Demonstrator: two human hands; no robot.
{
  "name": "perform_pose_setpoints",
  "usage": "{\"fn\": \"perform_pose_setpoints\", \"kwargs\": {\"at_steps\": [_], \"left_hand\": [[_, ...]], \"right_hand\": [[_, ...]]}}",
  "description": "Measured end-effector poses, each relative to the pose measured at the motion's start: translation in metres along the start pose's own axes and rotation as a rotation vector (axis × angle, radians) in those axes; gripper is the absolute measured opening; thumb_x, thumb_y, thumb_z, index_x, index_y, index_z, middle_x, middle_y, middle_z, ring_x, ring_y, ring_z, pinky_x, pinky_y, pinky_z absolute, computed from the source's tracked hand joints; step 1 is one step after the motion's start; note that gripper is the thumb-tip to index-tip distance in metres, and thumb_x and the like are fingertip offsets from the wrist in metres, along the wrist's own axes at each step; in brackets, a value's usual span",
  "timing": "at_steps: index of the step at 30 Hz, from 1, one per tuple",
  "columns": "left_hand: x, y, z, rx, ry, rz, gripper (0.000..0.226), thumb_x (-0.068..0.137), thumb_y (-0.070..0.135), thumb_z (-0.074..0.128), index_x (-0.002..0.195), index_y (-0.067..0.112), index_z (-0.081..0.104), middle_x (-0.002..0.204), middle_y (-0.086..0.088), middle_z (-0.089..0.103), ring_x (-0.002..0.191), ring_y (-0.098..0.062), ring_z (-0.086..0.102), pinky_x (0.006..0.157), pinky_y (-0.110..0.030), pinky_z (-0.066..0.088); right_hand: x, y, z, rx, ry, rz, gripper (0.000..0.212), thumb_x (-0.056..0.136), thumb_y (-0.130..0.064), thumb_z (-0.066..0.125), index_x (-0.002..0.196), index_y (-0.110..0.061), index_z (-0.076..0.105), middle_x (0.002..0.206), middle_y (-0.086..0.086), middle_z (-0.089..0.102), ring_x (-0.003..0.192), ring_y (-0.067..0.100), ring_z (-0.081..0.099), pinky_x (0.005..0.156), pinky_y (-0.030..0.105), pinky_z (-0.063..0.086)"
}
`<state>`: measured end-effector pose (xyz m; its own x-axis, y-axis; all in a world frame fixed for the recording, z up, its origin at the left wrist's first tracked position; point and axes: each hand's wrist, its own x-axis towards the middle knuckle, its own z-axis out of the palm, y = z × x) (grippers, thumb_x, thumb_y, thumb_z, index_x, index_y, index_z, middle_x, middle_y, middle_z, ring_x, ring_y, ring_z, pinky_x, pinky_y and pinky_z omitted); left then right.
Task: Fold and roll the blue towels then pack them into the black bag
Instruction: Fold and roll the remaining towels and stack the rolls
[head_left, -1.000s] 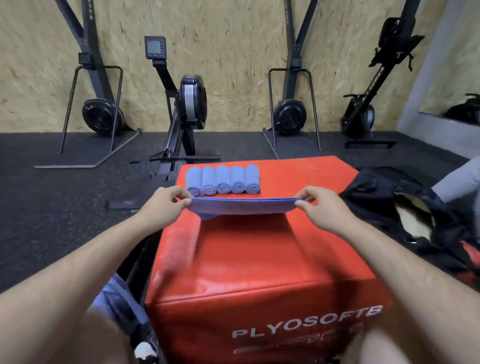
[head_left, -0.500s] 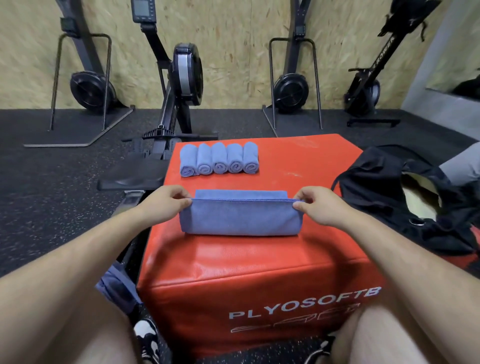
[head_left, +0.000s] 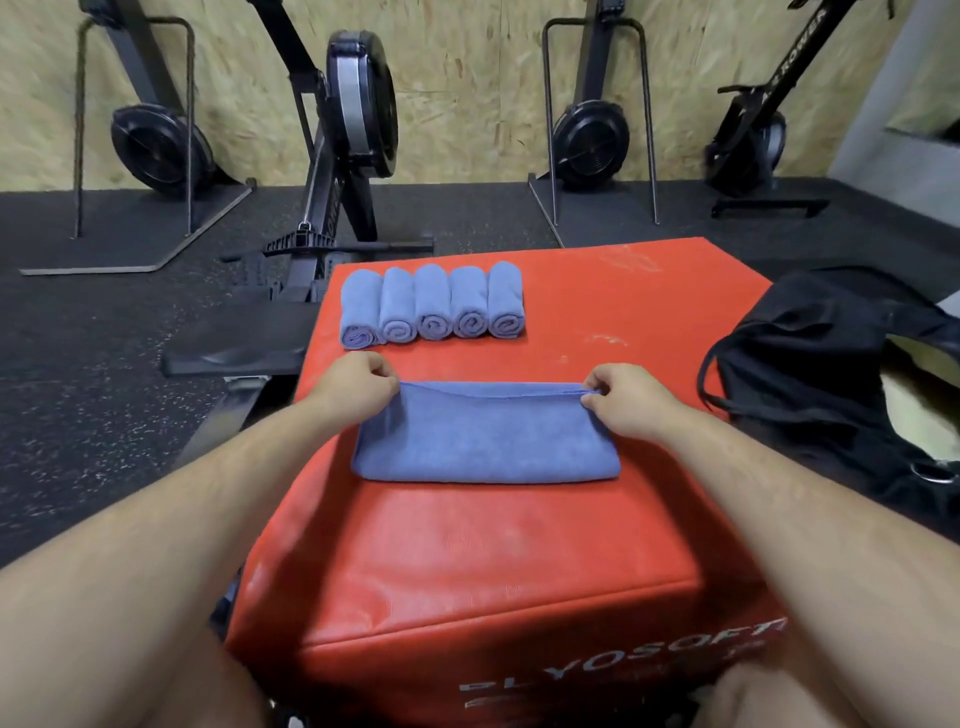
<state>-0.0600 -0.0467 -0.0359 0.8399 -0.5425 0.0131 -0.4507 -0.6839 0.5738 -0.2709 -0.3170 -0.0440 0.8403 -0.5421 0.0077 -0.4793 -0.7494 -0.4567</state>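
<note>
A folded blue towel lies flat on the red foam box. My left hand pinches the towel's far left corner, and my right hand pinches its far right corner. Both hands hold the upper layer's edge down against the far edge of the lower layer. Beyond it, several rolled blue towels stand side by side in a row on the box. The black bag sits open on the floor to the right of the box.
Rowing machines stand along the wooden wall behind the box on black rubber flooring. A rower seat lies just left of the box. My knees frame the box's near side.
The towel went from being held up stretched above the box to folded in half on it; my hands brought the upper edge forward onto the far edge.
</note>
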Motion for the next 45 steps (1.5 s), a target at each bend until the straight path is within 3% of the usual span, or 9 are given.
{"fn": "perform_pose_setpoints", "kwargs": {"at_steps": [8, 14, 20, 25, 27, 30, 33, 37, 45], "left_hand": [[0.008, -0.014, 0.023, -0.041, 0.067, -0.016, 0.011, 0.087, 0.011, 0.055, 0.081, 0.013, 0.064, 0.07, -0.003, 0.069, 0.059, -0.005, 0.057, 0.049, -0.014, 0.036], [0.02, -0.02, 0.029, -0.011, 0.125, 0.001, 0.01, 0.09, 0.017, 0.054, 0.086, 0.018, 0.063, 0.083, 0.003, 0.067, 0.081, -0.021, 0.06, 0.071, -0.029, 0.04], [0.027, -0.022, 0.038, -0.01, 0.145, 0.043, 0.006, 0.093, 0.015, 0.056, 0.093, 0.016, 0.062, 0.092, -0.003, 0.064, 0.09, -0.025, 0.058, 0.075, -0.03, 0.037], [0.014, -0.007, 0.049, 0.347, 0.343, 0.185, 0.022, 0.089, 0.025, 0.059, 0.107, 0.014, 0.065, 0.11, -0.013, 0.058, 0.103, -0.036, 0.055, 0.083, -0.045, 0.044], [0.001, 0.015, 0.061, 0.335, 0.271, 0.322, 0.025, 0.091, 0.032, 0.052, 0.106, 0.017, 0.066, 0.111, -0.008, 0.06, 0.104, -0.033, 0.056, 0.084, -0.043, 0.045], [-0.016, 0.037, 0.087, 0.254, 0.015, 0.441, 0.053, 0.092, 0.043, 0.029, 0.124, 0.018, 0.062, 0.133, -0.002, 0.058, 0.124, -0.025, 0.052, 0.1, -0.043, 0.044], [-0.021, 0.035, 0.103, 0.303, -0.14, 0.403, 0.052, 0.103, 0.038, 0.027, 0.151, 0.021, 0.038, 0.16, 0.002, 0.032, 0.15, -0.024, 0.024, 0.12, -0.047, 0.023], [-0.02, 0.027, 0.097, 0.319, -0.173, 0.328, 0.053, 0.105, 0.046, 0.025, 0.157, 0.034, 0.021, 0.165, 0.012, 0.012, 0.153, -0.013, 0.003, 0.124, -0.041, 0.002], [-0.014, -0.013, 0.066, 0.349, -0.144, 0.189, 0.064, 0.101, 0.06, 0.026, 0.158, 0.033, 0.017, 0.166, 0.01, 0.004, 0.153, -0.012, -0.002, 0.124, -0.038, -0.002]], "right_hand": [[0.01, 0.006, 0.011, 0.039, 0.062, 0.066, 0.006, 0.092, -0.022, 0.06, 0.092, -0.018, 0.064, 0.092, 0.002, 0.067, 0.088, 0.024, 0.06, 0.07, 0.029, 0.037], [0.017, 0.002, 0.015, 0.013, 0.082, 0.098, 0.005, 0.096, -0.024, 0.054, 0.093, -0.021, 0.057, 0.092, 0.001, 0.063, 0.091, 0.026, 0.058, 0.071, 0.03, 0.037], [0.025, 0.003, 0.024, -0.025, 0.106, 0.127, 0.011, 0.097, -0.023, 0.051, 0.102, -0.015, 0.056, 0.101, 0.011, 0.066, 0.098, 0.032, 0.06, 0.074, 0.034, 0.043], [0.018, -0.027, 0.029, -0.395, 0.297, 0.116, 0.034, 0.095, -0.025, 0.053, 0.127, -0.013, 0.048, 0.126, 0.015, 0.052, 0.112, 0.037, 0.058, 0.086, 0.044, 0.046], [0.013, -0.052, 0.038, -0.464, 0.351, -0.034, 0.033, 0.092, -0.021, 0.051, 0.125, -0.016, 0.052, 0.125, 0.01, 0.054, 0.115, 0.032, 0.054, 0.089, 0.043, 0.043], [0.002, -0.083, 0.067, -0.314, 0.147, -0.196, 0.044, 0.095, -0.022, 0.044, 0.139, -0.016, 0.048, 0.147, 0.008, 0.045, 0.137, 0.028, 0.039, 0.107, 0.041, 0.034], [-0.003, -0.087, 0.089, -0.253, -0.051, -0.181, 0.055, 0.101, -0.026, 0.034, 0.156, -0.022, 0.025, 0.164, 0.004, 0.021, 0.152, 0.024, 0.014, 0.122, 0.042, 0.017], [-0.002, -0.075, 0.091, -0.232, -0.118, -0.105, 0.056, 0.106, -0.038, 0.02, 0.159, -0.023, 0.013, 0.167, -0.003, 0.006, 0.154, 0.018, 0.0, 0.124, 0.042, 0.003], [-0.015, -0.036, 0.076, -0.26, -0.088, 0.002, 0.063, 0.103, -0.053, 0.016, 0.16, -0.027, 0.01, 0.167, -0.001, -0.002, 0.153, 0.016, -0.006, 0.124, 0.041, -0.004]]}}
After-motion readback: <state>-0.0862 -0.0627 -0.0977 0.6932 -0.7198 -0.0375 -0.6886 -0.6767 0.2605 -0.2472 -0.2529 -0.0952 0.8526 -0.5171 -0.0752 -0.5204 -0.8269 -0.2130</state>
